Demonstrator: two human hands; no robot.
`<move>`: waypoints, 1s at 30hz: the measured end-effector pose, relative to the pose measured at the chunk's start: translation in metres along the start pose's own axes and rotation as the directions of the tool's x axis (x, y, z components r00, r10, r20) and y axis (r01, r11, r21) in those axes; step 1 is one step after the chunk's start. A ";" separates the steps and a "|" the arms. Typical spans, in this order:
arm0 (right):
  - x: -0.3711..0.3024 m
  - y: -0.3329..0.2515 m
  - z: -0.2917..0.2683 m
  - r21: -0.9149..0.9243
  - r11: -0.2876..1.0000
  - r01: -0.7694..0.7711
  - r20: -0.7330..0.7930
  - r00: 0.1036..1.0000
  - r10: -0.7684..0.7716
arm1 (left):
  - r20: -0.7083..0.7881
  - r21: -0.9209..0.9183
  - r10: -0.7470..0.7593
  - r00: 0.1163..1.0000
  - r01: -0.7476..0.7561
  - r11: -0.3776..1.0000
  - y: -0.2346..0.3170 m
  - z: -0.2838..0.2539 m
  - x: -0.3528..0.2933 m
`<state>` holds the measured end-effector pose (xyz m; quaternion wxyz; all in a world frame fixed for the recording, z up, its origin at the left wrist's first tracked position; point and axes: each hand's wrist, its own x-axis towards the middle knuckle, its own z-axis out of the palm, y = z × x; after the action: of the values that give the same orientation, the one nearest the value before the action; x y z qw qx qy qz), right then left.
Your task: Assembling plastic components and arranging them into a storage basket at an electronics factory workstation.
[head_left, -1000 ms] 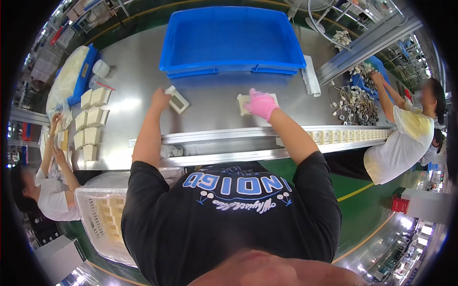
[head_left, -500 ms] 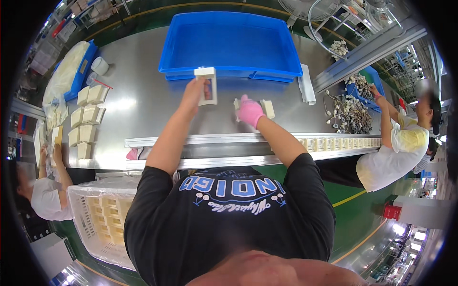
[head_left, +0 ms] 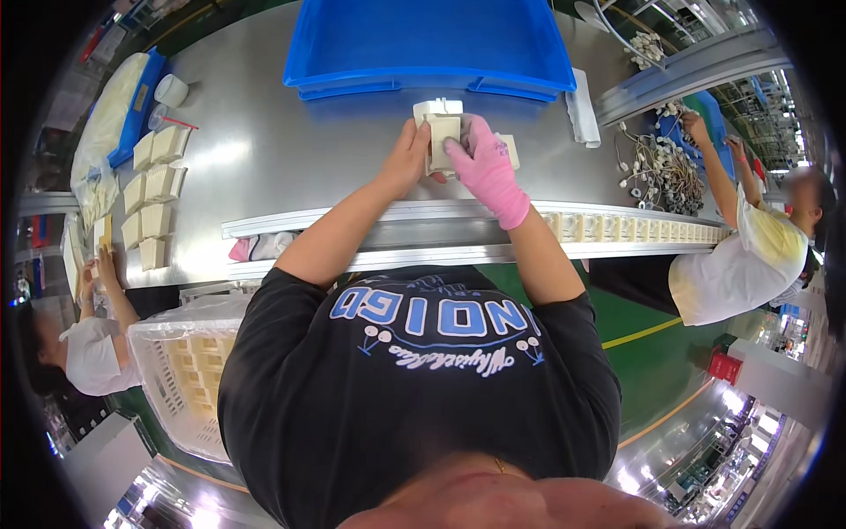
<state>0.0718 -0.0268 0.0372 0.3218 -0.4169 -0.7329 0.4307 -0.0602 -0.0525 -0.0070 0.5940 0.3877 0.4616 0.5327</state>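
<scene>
1. So the base [head_left: 437, 108] is at 12 o'clock from the wearer, held up over the tabletop [head_left: 291, 159], with the blue bin [head_left: 432, 82] beyond it. Clock below is centred on the base.
2. Bare left hand [head_left: 407, 160] comes in from 8 o'clock, fingers curled round the base's left edge. Good hold imo, just don't let it rock.
3. Gloved right hand [head_left: 490, 172] is at 4 o'clock, thumb on the cover [head_left: 445, 132], fingers pinching it against the base.
4. Looks like a fitting step to me. I'd line up the edges first, then press evenly, not just at one corner. Can't tell if it's seated.
5. Watch the loose block [head_left: 513, 152] at 3 o'clock, right beside the glove, easy to knock.
</scene>
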 end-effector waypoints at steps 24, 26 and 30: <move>-0.021 -0.018 0.000 -0.235 0.960 0.153 0.001 0.988 -0.157 | 0.067 -0.139 0.137 0.988 -0.126 0.982 -0.005 0.004 -0.004; -0.023 -0.023 -0.004 -0.248 0.961 0.124 0.061 0.992 -0.112 | 0.069 -0.155 0.111 0.991 -0.100 0.983 -0.008 0.001 -0.001; -0.024 -0.012 -0.015 0.124 0.991 -0.044 0.199 0.980 0.019 | 0.120 -0.115 -0.113 0.986 0.127 0.985 -0.005 0.004 -0.008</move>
<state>0.0910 -0.0456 0.0518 0.2668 -0.3622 -0.7255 0.5209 -0.0552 -0.0612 -0.0095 0.6729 0.3513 0.4164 0.5004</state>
